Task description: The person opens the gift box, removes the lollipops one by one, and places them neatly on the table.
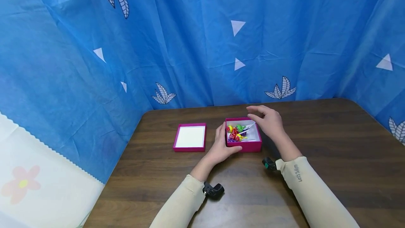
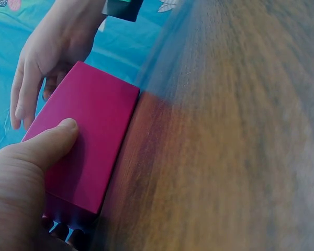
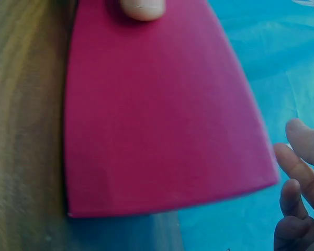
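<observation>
Two pale sleeves (image 1: 311,189) lie nearest the head camera on my feed, each with a black wrist camera (image 1: 214,190) at its cuff. Left hand (image 1: 219,147): holding the pink box (image 1: 250,146), thumb on the front wall, fingers along the left wall. Right hand (image 1: 269,120): above the box's back right corner, thumb and fingertips apart, nothing seen between them. Box stands upright on the table, right of the shallow pink lid (image 1: 190,137), which lies inner side up and apart from it. I judge the box light and stiff, probably card, smooth enough to slide; best held by opposite walls, without squeezing them inward. Wrapped lollipops (image 1: 235,133) lie inside, heads toward the left, sticks toward the right; I rate them light, hard and slick, best pinched by the stick. Surface: brown wood-grain table (image 1: 142,171), with some sheen near the front. Room: blue printed curtain (image 1: 190,27) behind, pale flowered cloth (image 1: 47,161) at lower left.
</observation>
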`<state>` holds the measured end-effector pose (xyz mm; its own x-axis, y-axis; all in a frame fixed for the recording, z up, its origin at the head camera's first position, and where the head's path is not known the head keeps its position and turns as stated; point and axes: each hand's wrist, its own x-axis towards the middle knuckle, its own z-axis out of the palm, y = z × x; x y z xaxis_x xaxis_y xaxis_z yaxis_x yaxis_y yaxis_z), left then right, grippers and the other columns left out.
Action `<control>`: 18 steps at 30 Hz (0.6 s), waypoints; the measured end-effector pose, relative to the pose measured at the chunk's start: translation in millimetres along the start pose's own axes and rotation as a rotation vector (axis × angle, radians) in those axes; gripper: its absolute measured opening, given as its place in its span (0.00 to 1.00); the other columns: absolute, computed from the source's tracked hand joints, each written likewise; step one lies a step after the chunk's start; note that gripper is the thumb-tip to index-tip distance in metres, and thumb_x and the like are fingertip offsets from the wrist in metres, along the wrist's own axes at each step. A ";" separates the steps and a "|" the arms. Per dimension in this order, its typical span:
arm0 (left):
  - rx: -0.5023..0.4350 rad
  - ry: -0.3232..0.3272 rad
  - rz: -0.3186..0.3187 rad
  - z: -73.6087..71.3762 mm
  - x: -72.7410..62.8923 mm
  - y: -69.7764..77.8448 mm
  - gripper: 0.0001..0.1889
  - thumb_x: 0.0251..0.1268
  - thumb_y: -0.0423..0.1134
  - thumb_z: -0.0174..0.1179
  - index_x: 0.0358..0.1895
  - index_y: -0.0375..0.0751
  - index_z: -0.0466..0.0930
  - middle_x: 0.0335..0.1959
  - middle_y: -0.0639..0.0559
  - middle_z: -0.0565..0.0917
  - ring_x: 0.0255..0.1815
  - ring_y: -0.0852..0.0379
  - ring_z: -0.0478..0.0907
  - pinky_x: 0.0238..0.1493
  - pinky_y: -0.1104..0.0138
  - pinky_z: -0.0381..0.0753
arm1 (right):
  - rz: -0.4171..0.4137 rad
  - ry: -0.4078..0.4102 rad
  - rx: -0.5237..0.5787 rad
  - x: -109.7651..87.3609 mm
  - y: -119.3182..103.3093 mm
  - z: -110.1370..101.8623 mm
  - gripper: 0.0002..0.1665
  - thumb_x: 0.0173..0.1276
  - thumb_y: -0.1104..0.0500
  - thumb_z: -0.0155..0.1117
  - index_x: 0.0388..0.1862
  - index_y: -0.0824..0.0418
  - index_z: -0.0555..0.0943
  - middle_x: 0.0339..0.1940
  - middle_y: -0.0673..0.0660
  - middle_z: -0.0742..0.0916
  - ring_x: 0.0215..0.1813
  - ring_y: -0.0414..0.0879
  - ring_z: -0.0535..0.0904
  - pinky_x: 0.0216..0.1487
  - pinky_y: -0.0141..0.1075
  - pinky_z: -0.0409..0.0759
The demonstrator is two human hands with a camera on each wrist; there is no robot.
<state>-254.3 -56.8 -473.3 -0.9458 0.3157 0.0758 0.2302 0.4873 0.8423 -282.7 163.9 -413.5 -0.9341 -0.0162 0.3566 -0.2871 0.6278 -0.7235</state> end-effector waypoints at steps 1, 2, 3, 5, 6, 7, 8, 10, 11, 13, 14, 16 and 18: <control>0.002 0.001 0.001 -0.2 0.2 -0.2 0.59 0.56 0.53 0.72 0.82 0.55 0.36 0.80 0.52 0.46 0.79 0.48 0.52 0.74 0.47 0.67 | 0.001 -0.021 0.001 -0.1 -0.8 1.7 0.22 0.70 0.50 0.67 0.61 0.50 0.82 0.61 0.57 0.85 0.53 0.53 0.80 0.49 0.43 0.84; 0.002 0.001 0.001 -0.4 0.3 -0.4 0.59 0.56 0.53 0.72 0.82 0.55 0.36 0.80 0.52 0.46 0.79 0.48 0.52 0.74 0.47 0.67 | 0.006 -0.042 0.001 -0.4 -1.4 3.4 0.22 0.69 0.50 0.68 0.62 0.49 0.82 0.61 0.56 0.85 0.55 0.54 0.80 0.52 0.46 0.84; 0.003 0.001 0.003 -0.5 0.4 -0.5 0.59 0.56 0.53 0.72 0.82 0.54 0.36 0.80 0.52 0.46 0.79 0.48 0.52 0.74 0.46 0.67 | 0.015 -0.062 0.005 -0.9 -1.8 4.8 0.22 0.69 0.50 0.68 0.62 0.49 0.82 0.62 0.56 0.85 0.57 0.55 0.80 0.54 0.49 0.83; 0.002 -0.002 0.004 -0.8 0.3 -0.9 0.59 0.56 0.54 0.72 0.82 0.54 0.36 0.80 0.52 0.45 0.79 0.48 0.52 0.75 0.46 0.66 | 0.029 -0.095 0.004 -1.8 -2.4 7.5 0.23 0.69 0.50 0.68 0.62 0.48 0.82 0.64 0.56 0.84 0.61 0.56 0.79 0.57 0.52 0.82; 0.001 -0.003 0.005 -0.9 0.1 -1.0 0.59 0.56 0.54 0.72 0.82 0.54 0.36 0.80 0.52 0.45 0.79 0.48 0.52 0.75 0.46 0.65 | 0.037 -0.110 0.003 -2.3 -2.4 8.7 0.23 0.69 0.50 0.68 0.62 0.48 0.81 0.64 0.56 0.83 0.62 0.57 0.78 0.58 0.52 0.82; 0.000 -0.004 0.006 -1.0 0.0 -1.1 0.59 0.56 0.54 0.72 0.82 0.53 0.36 0.80 0.51 0.45 0.79 0.48 0.52 0.76 0.46 0.64 | 0.043 -0.124 0.000 -2.6 -2.5 9.9 0.23 0.69 0.50 0.68 0.62 0.48 0.81 0.65 0.57 0.83 0.63 0.57 0.78 0.59 0.53 0.81; 0.000 -0.004 0.007 -1.1 -0.1 -1.2 0.59 0.56 0.54 0.71 0.82 0.53 0.36 0.80 0.51 0.45 0.79 0.47 0.52 0.76 0.46 0.64 | 0.048 -0.134 -0.004 -2.8 -2.4 11.1 0.24 0.68 0.49 0.68 0.62 0.48 0.81 0.65 0.57 0.83 0.63 0.58 0.77 0.59 0.54 0.81; -0.002 -0.005 0.008 -1.4 -0.3 -1.3 0.59 0.56 0.54 0.72 0.82 0.53 0.36 0.80 0.51 0.45 0.79 0.47 0.52 0.76 0.46 0.64 | 0.053 -0.151 -0.015 -3.1 -2.1 13.7 0.23 0.68 0.49 0.69 0.62 0.47 0.82 0.65 0.57 0.83 0.64 0.58 0.77 0.60 0.55 0.80; -0.005 -0.004 0.007 -1.3 -0.3 -1.4 0.59 0.56 0.54 0.72 0.82 0.53 0.36 0.80 0.51 0.45 0.78 0.47 0.52 0.76 0.45 0.64 | 0.054 -0.159 -0.021 -3.2 -2.0 15.0 0.23 0.68 0.48 0.69 0.62 0.47 0.82 0.65 0.57 0.83 0.65 0.58 0.76 0.61 0.57 0.79; -0.008 -0.003 0.006 -1.3 -0.2 -1.2 0.59 0.57 0.53 0.72 0.82 0.53 0.36 0.80 0.51 0.45 0.78 0.47 0.53 0.75 0.45 0.65 | 0.050 -0.168 -0.035 -3.4 -2.1 17.7 0.23 0.68 0.48 0.69 0.61 0.46 0.82 0.65 0.57 0.83 0.65 0.59 0.76 0.62 0.59 0.76; -0.007 -0.003 0.004 -1.3 -0.1 -1.2 0.59 0.57 0.53 0.72 0.82 0.54 0.36 0.80 0.51 0.45 0.79 0.47 0.53 0.75 0.46 0.66 | 0.049 -0.170 -0.042 -3.6 -1.9 19.1 0.23 0.68 0.48 0.69 0.61 0.46 0.83 0.65 0.57 0.83 0.66 0.59 0.76 0.63 0.60 0.75; -0.006 -0.003 0.000 -1.3 0.1 -1.0 0.59 0.57 0.53 0.72 0.82 0.54 0.36 0.80 0.51 0.45 0.79 0.47 0.53 0.75 0.46 0.66 | 0.044 -0.174 -0.064 -4.0 -1.6 22.0 0.22 0.67 0.47 0.69 0.60 0.46 0.83 0.64 0.57 0.84 0.66 0.59 0.76 0.63 0.61 0.74; -0.004 -0.005 -0.004 -1.4 0.3 -0.6 0.59 0.57 0.52 0.72 0.82 0.53 0.36 0.80 0.51 0.45 0.79 0.47 0.53 0.74 0.47 0.67 | 0.032 -0.175 -0.089 -3.9 -1.0 24.0 0.22 0.66 0.47 0.70 0.59 0.46 0.84 0.64 0.57 0.84 0.65 0.59 0.77 0.63 0.61 0.74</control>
<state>-255.0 -58.1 -473.0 -0.9455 0.3180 0.0702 0.2259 0.4852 0.8447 -283.8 144.6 -428.4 -0.9673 -0.1252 0.2206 -0.2440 0.6965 -0.6748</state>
